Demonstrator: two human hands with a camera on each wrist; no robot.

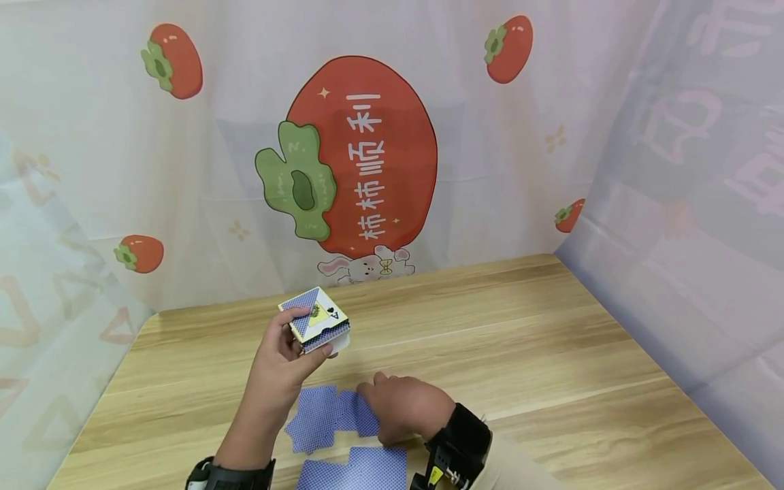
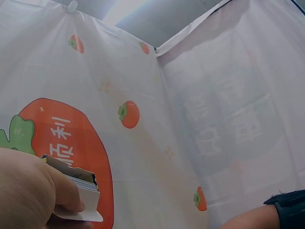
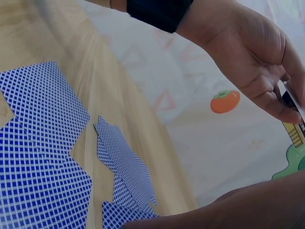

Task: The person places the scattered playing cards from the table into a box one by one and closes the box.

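My left hand holds a playing-card box up over the table, its fingers on one side and its thumb low on the other. Patterned blue and pale on its face, the box shows an ace design; in the left wrist view its end is open, with card edges inside. Low at the table, my right hand has its fingers and thumb curled about the right end of some blue-backed playing cards. Its fingertips are mostly hidden. More face-down cards lie just left of them.
Another spread of face-down cards lies at the near edge of the view. The wooden table meets a hanging cloth printed with persimmons at the back, and cloth also hangs at both sides.
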